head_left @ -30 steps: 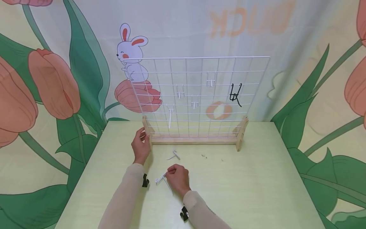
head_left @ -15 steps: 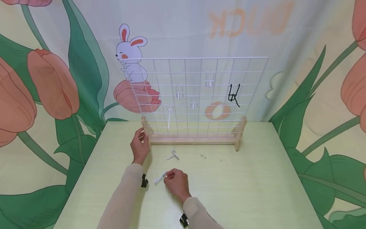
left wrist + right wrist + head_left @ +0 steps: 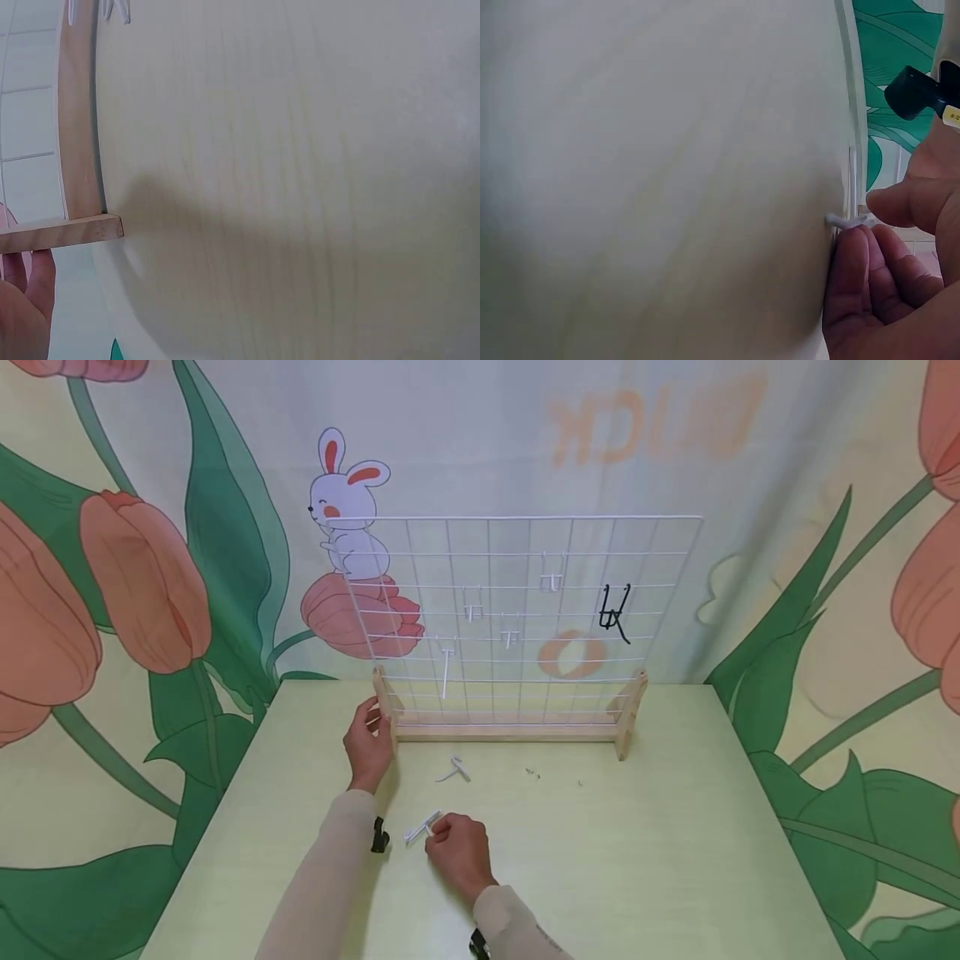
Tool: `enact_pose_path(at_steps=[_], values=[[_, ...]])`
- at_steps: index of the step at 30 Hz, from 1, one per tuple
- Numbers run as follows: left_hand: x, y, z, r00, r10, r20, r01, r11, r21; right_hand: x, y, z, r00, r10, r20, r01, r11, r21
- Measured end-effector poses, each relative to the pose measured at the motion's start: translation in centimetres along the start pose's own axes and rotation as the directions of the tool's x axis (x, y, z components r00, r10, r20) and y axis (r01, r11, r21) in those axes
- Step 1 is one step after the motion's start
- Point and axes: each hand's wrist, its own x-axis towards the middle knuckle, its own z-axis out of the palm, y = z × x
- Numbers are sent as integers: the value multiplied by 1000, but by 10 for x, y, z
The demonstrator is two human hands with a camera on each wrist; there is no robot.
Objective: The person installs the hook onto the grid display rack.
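At the left wooden foot (image 3: 384, 697) of the mesh rack, my left hand (image 3: 367, 750) rests its fingertips on the outer side. The left wrist view shows the thumb (image 3: 43, 281) and a finger against the same face of that wooden piece (image 3: 60, 234). Over the front of the table, my right hand (image 3: 459, 852) pinches a white wire hook (image 3: 422, 827). Close up, the hook (image 3: 847, 221) sits between the thumb (image 3: 900, 202) and the curled fingers (image 3: 851, 259), its long rod pointing up in that view. Its far end is hidden by the hand.
A white wire grid (image 3: 487, 585) stands upright in its wooden base (image 3: 506, 732). Several white hooks (image 3: 447, 668) and a black hook (image 3: 613, 614) hang on it. Another white hook (image 3: 454, 770) lies before the base, with tiny bits (image 3: 532, 773) to its right.
My right hand has drawn slightly toward me, and the hook's long rod, earlier seen below the fingers, no longer shows there. The left hand stays at the wooden foot.
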Motion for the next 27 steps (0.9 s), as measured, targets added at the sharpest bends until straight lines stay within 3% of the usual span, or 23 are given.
enact_pose_path(at_steps=[14, 27], values=[[-4, -1, -3, 1000, -19, 9, 19, 1000, 7, 1, 0, 2, 995, -95, -18, 92, 987, -128], [1, 0, 0, 1000, -4, 16, 4, 1000, 10, 8, -3, -5, 991, -135, 15, 136, 975, -173]])
